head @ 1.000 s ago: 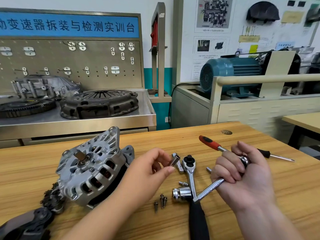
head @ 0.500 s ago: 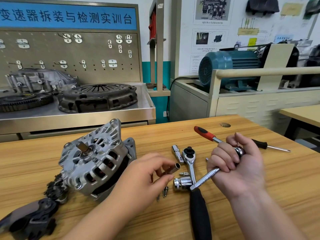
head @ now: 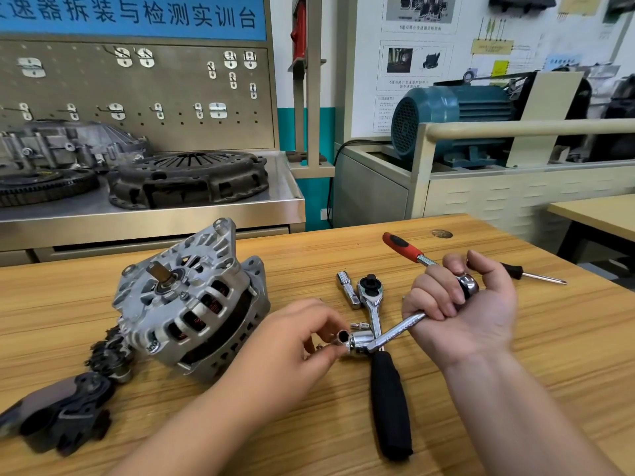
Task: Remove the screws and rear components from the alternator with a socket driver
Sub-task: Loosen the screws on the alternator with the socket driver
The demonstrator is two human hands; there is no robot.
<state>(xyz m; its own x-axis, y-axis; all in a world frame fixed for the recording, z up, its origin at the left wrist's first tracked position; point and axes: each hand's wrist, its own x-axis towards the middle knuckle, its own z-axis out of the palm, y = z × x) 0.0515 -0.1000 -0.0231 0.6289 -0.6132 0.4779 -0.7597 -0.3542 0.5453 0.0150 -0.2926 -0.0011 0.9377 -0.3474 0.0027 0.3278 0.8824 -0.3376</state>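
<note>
The silver alternator lies tilted on the wooden table, shaft end up. Dark removed rear parts lie at its lower left. My right hand grips the chrome shaft of the red-handled socket driver. My left hand pinches a small chrome socket against the driver's head. A loose screw peeks out beside my left fingers.
A black-handled ratchet lies under the driver. An extension bar and a small bit lie near it. A screwdriver lies at the right. A steel bench with a clutch plate stands behind.
My left hand carried the socket down and right from above the ratchet head to the driver's head. My right hand kept its grip on the driver.
</note>
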